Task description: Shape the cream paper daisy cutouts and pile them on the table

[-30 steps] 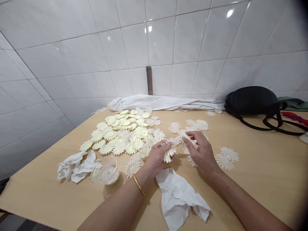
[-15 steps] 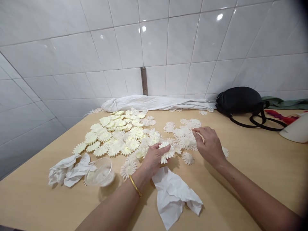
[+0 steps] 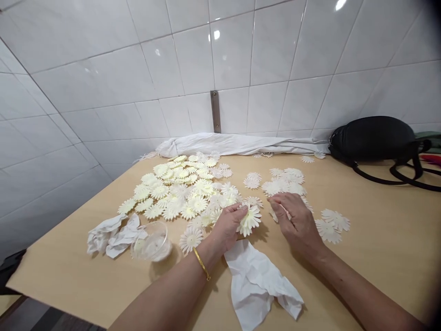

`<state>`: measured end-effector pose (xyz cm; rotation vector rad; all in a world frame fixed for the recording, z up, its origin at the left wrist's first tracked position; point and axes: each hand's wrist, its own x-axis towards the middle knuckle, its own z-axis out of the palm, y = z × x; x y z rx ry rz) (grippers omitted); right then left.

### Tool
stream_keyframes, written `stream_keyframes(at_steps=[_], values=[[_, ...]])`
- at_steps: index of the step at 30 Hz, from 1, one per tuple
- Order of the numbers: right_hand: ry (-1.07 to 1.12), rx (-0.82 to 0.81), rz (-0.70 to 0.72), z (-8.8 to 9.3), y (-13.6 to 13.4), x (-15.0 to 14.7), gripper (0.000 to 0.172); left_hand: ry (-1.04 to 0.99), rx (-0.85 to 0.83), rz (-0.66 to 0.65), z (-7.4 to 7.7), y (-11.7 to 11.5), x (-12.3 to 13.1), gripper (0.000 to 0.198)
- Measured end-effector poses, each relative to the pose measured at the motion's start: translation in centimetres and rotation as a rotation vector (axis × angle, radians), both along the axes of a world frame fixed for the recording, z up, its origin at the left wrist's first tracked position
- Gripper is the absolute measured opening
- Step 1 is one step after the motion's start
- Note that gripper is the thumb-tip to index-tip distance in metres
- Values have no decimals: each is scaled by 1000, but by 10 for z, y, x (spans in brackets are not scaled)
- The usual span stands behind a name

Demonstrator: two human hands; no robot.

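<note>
crumpled white tissue [image 3: 258, 280] just below the left hand [image 3: 223, 227], fingers and thumb pinching a cream paper daisy [image 3: 250, 219] by its edge. right hand [image 3: 299, 225] curled, fingertips down by a mostly hidden daisy [image 3: 274, 216], grip impossible to tell. nearby, a clear plastic cup [image 3: 151, 241] and more crumpled tissue [image 3: 113, 236]. on the pale wood table [image 3: 379, 271], most daisies in a large heap [image 3: 182, 193], fewer in a looser group [image 3: 284, 184] to the right. farther off, a black bag [image 3: 372, 138] against white wall tiles [image 3: 241, 55].
</note>
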<state>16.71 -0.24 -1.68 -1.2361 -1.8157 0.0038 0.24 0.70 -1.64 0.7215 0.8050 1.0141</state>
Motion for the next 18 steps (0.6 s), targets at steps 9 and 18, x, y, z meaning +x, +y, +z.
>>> stream_keyframes(at_steps=[9,18], values=[[226,-402,269,7,-13,-17,29,74,153,-13,6,-13,6,31],[494,-602,281,-1,-11,-17,23,5,8,-315,9,-13,4,37]])
